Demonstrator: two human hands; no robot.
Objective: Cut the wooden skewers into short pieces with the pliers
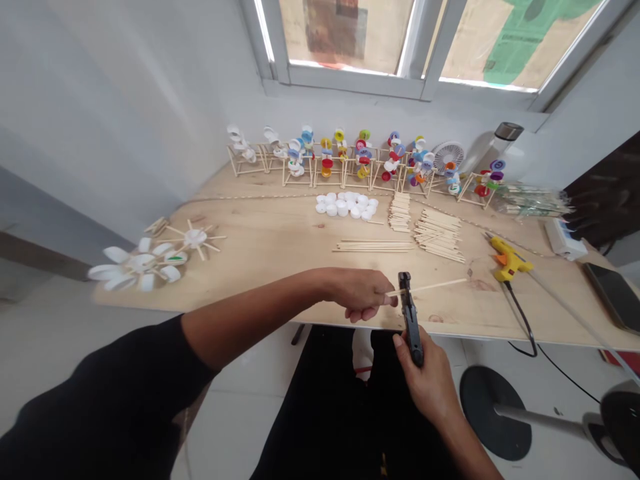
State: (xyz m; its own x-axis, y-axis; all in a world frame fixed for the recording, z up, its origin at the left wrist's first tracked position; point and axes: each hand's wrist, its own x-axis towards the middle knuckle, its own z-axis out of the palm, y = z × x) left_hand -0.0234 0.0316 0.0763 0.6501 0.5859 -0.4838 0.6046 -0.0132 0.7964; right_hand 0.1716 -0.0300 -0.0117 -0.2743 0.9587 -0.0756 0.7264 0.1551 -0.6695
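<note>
Head view: over a plywood table [260, 257] lined with bottle-cap stick models [345, 160], a person's left hand [357, 293] and right hand [427, 383] meet at its near edge. Left fingers [367, 310] grasp a thin wooden stick [435, 287] by one end, holding it out nearly level above the table and across a black hand cutter [411, 320] clenched upright in the right hand. Light and stiff but liable to snap, the stick looks best held close to the cutter.
</note>
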